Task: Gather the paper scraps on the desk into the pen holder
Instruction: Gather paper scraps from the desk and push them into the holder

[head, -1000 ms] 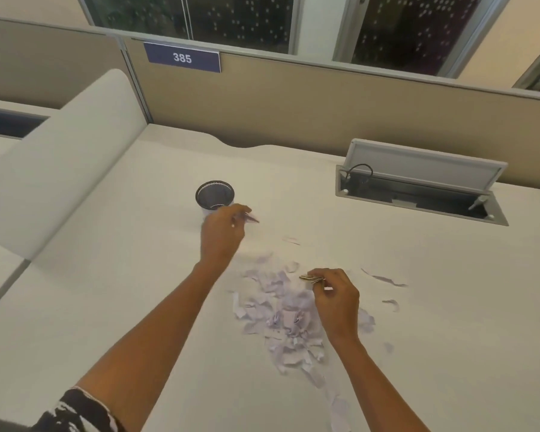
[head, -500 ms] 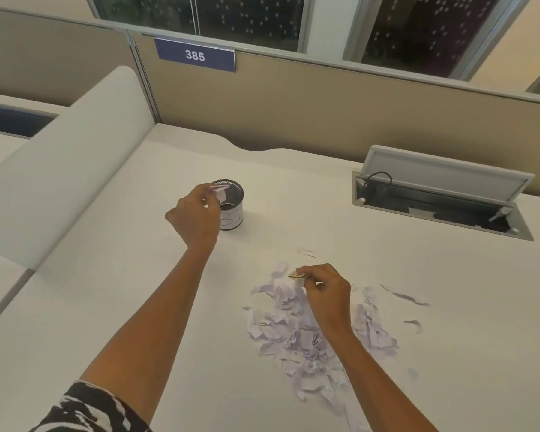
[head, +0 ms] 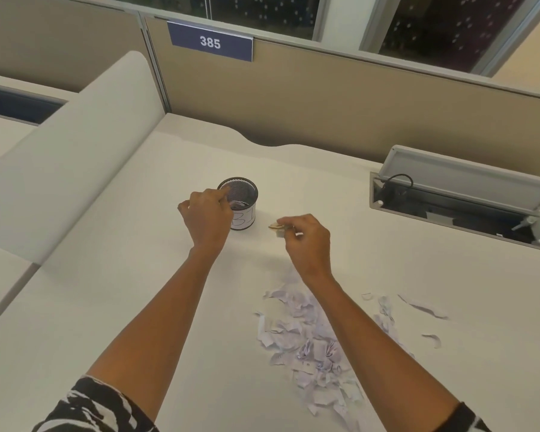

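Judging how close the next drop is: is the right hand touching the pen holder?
Apart. The head view shows bare desk between the right hand, pinching a scrap, and the pen holder.

The person wears a top in a black-and-white pattern of irregular, zebra-like streaks. The left sleeve (head: 91, 406) ends near the elbow, the arm bare down to the left hand (head: 208, 218). The right sleeve (head: 463, 420) shows only a dark edge with white flecks, its arm likewise bare to the right hand (head: 306, 241).
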{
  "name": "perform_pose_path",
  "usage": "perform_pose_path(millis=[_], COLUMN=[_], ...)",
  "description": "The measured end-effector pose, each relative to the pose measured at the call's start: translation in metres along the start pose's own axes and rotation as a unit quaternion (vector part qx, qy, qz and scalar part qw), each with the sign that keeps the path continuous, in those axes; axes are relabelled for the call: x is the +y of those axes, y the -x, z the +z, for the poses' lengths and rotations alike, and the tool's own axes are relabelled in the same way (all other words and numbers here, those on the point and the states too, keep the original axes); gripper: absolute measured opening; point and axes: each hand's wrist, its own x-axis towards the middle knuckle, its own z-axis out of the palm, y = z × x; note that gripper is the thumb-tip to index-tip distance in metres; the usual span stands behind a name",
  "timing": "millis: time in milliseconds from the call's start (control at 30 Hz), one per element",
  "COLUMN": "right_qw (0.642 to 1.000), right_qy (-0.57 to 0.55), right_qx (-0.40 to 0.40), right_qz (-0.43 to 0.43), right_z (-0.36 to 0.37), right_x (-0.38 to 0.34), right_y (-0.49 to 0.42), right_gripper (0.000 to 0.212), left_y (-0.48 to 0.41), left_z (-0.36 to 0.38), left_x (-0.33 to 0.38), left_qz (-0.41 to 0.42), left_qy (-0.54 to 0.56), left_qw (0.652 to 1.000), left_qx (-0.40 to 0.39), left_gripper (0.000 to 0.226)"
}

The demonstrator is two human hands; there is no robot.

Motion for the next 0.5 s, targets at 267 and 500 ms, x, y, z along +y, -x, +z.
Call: perform_pose_path(millis=[267, 500], right_qw=[0.999, 0.995], right_qy=[0.036, 0.072], right_qx=[-0.026, -0.058], right_qz=[-0.021, -0.028], right_z=[0.024, 0.044], right_x=[-0.030, -0.048], right_y=[-0.044, -0.066], right_gripper=[0.031, 0.032], left_y=[0.009, 0.020], left_z=[0.004, 0.005], left_x=[-0.008, -0.010], left_qz=[0.011, 0.005], left_qy=[0.035, 0.091], left_qw=[0.999, 0.996], left_qx=[0.013, 0.001], left_gripper=[0.028, 0.027])
